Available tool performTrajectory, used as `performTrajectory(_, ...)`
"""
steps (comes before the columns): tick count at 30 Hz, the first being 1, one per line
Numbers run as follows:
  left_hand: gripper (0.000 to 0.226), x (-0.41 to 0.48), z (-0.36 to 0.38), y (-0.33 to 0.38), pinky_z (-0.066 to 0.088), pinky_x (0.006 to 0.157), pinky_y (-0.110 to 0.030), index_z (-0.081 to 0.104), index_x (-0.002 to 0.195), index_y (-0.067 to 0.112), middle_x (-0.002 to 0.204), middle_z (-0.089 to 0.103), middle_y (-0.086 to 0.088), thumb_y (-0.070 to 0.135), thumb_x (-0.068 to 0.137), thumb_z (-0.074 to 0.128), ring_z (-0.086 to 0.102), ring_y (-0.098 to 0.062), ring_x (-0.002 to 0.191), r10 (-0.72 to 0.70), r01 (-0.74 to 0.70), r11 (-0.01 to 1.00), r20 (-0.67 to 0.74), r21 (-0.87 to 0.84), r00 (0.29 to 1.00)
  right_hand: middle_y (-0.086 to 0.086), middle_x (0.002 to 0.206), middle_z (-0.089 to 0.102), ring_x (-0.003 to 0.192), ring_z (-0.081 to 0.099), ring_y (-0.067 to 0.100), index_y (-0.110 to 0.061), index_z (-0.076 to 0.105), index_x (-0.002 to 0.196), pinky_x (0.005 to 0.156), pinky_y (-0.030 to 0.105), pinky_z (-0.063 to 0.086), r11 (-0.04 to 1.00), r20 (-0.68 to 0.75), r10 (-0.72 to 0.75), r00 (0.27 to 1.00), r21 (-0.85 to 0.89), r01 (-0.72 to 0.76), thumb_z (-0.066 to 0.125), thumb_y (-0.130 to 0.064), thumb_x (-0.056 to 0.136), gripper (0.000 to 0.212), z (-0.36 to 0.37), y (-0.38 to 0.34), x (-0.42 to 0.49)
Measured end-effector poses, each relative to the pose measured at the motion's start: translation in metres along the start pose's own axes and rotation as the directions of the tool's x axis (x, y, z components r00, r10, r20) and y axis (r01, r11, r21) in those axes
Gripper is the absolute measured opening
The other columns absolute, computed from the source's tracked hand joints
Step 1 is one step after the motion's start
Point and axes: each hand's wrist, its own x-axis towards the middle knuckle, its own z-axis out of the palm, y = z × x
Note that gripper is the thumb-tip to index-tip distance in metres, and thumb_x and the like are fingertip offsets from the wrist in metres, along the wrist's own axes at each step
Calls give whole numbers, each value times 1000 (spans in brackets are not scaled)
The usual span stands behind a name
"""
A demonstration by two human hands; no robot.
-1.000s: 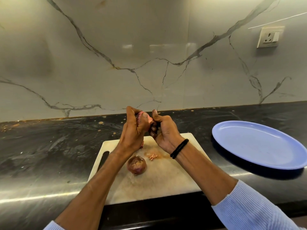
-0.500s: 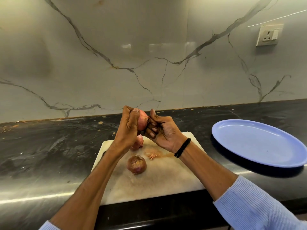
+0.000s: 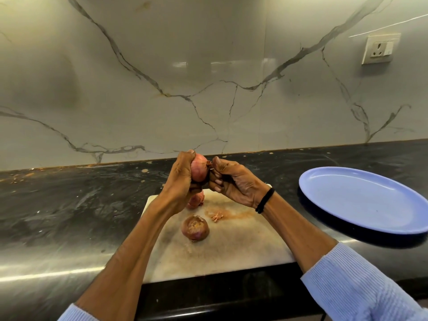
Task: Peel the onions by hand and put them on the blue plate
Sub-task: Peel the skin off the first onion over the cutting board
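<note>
Here, my left grip [image 3: 183, 179] is clenched round a pink-red onion [image 3: 198, 169], held up above the far end of the white cutting board [image 3: 243, 246]. My right grip [image 3: 234, 181], with a black band [image 3: 265, 200] at the wrist, pinches a flap of dry skin [image 3: 209, 164] at that onion's side. On the board lie a brown-skinned onion [image 3: 195, 228], a third onion [image 3: 196, 200] partly hidden behind my left wrist, and a peel scrap [image 3: 217, 216]. The blue plate [image 3: 361, 200] sits on the dark surface [image 3: 69, 205], right of the board.

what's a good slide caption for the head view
Left hand grips an onion while the right hand pinches its skin above the cutting board; blue plate empty.
</note>
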Motion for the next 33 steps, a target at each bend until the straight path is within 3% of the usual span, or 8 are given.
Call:
performTrajectory(2, 44, -4, 6, 4, 38, 37, -16, 52, 80, 9, 48, 58, -2, 37, 107, 31, 49, -9, 33, -27, 27, 999, 1, -28, 1000, 5, 62, 44, 53, 43, 15, -7, 54, 73, 50, 26, 47, 999, -5, -18, 1000, -43, 18, 52, -25, 98, 31, 0, -2, 2)
performTrajectory(5, 50, -5, 5, 8, 30, 40, -19, 54, 77, 7, 48, 56, -5, 42, 106, 32, 43, -11, 33, -78, 78, 995, 6, -60, 997, 7, 62, 46, 53, 45, 18, -7, 53, 72, 52, 27, 47, 996, 18, -11, 1000, -86, 13, 49, -26, 100, 34, -2, -3, 2)
performTrajectory(10, 56, 2, -7, 1, 26, 46, -24, 53, 98, 0, 55, 47, -11, 55, 98, 41, 29, -14, 43, -217, 224, 969, 75, -107, 973, 8, 62, 49, 54, 50, 20, -7, 51, 73, 52, 26, 45, 990, 93, 47, 995, -140, -34, 41, -26, 104, 37, -8, -7, -4)
performTrajectory(16, 63, -1, -8, 4, 27, 41, -21, 54, 98, -3, 52, 47, -11, 59, 96, 41, 29, -12, 38, -337, 375, 911, 211, -175, 918, 6, 62, 49, 53, 51, 18, -12, 60, 67, 55, 28, 43, 994, 134, 79, 988, -89, -68, 45, -28, 98, 38, -10, -10, -8)
performTrajectory(22, 65, -1, -7, 2, 31, 39, -22, 54, 105, -1, 58, 48, -11, 61, 97, 38, 29, -12, 40, -325, 367, 910, 220, -193, 920, 5, 64, 51, 55, 53, 18, -9, 59, 71, 57, 27, 44, 995, 164, 101, 981, -19, -99, 52, -27, 96, 32, -13, -13, -7)
performTrajectory(25, 65, -1, -5, 2, 30, 41, -23, 55, 102, -1, 62, 49, -13, 61, 98, 35, 30, -12, 42, -297, 328, 924, 174, -196, 939, 8, 65, 52, 56, 53, 19, -7, 58, 73, 56, 27, 48, 996, 113, 94, 989, -17, -92, 55, -22, 97, 29, -13, -15, -4)
performTrajectory(30, 55, 0, 0, 1, 30, 45, -25, 55, 98, 3, 56, 54, -12, 53, 103, 33, 35, -16, 43, -169, 164, 977, -31, -139, 985, 6, 77, 61, 68, 60, 18, -7, 60, 87, 62, 25, 55, 989, -48, -22, 999, -145, 15, 64, -19, 90, 12, -10, -12, 2)
performTrajectory(33, 48, 2, 0, 1, 31, 47, -27, 59, 97, 11, 60, 62, -11, 50, 104, 32, 41, -22, 53, -70, 58, 991, -91, -124, 993, 2, 82, 69, 81, 65, 20, -10, 60, 102, 74, 33, 56, 958, -131, -130, 983, -273, 90, 74, -24, 78, 31, -9, -6, 9)
